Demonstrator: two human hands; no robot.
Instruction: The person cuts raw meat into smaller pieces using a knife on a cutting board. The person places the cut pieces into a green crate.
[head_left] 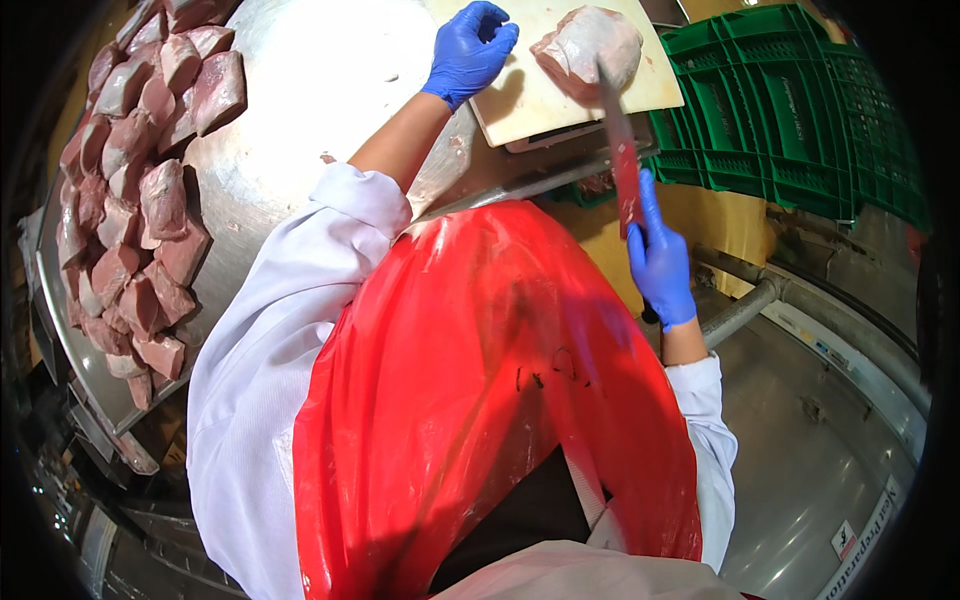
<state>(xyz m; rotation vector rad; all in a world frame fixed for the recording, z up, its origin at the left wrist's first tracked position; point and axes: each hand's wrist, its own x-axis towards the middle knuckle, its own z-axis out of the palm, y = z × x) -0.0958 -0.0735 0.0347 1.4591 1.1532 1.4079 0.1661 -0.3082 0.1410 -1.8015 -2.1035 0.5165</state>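
Observation:
My right hand (660, 265), in a blue glove, is closed round the lower end of a knife with a red handle (627, 185). Its blade (611, 105) is smeared by motion and points away from me, the tip over a thick piece of raw meat (590, 52) with a pale fatty top. That meat lies on a white cutting board (545, 112). Left of the meat and apart from it, my left hand (470, 55), also gloved in blue, hovers by the board's left edge. Its fingers are curled in, and nothing shows in them.
Many raw meat pieces (125, 215) are heaped along the left side of the steel table (235, 165). Green plastic crates (765, 105) stand right of the board. A metal rail (745, 310) runs below them. My red apron (480, 330) is close to the table's near edge.

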